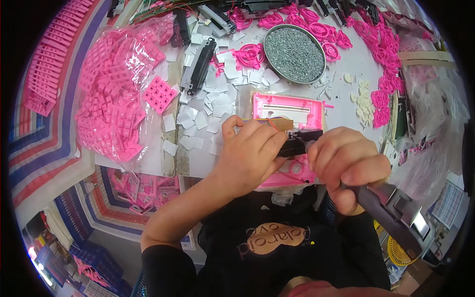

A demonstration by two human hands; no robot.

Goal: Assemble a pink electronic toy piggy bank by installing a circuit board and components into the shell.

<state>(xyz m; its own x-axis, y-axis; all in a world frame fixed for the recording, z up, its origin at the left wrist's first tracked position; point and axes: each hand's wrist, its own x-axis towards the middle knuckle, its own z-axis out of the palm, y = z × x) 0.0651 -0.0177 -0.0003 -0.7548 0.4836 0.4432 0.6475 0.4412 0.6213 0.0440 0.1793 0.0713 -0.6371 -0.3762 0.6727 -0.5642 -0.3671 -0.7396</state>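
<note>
My right hand (351,166) is closed around the grip of a dark grey cordless screwdriver (396,215); the body slants down to the lower right. Its front end is largely hidden by my fingers, close to a black part (292,147). Over that part lies my left hand (252,151), fingers bent and pressing on it, with the thumb side partly hidden. Beneath both hands rests a pink plastic housing (316,111) with a white slotted strip inside. A brown board piece (282,123) and thin coloured wires show beside my left fingertips.
A round metal bowl of small screws (295,53) stands beyond the housing. White paper squares (210,104) are scattered left, near a black bar-shaped part (199,66). A clear bag of pink button pads (114,94) lies far left. Pink rings (381,64) and cream pieces (364,104) lie right.
</note>
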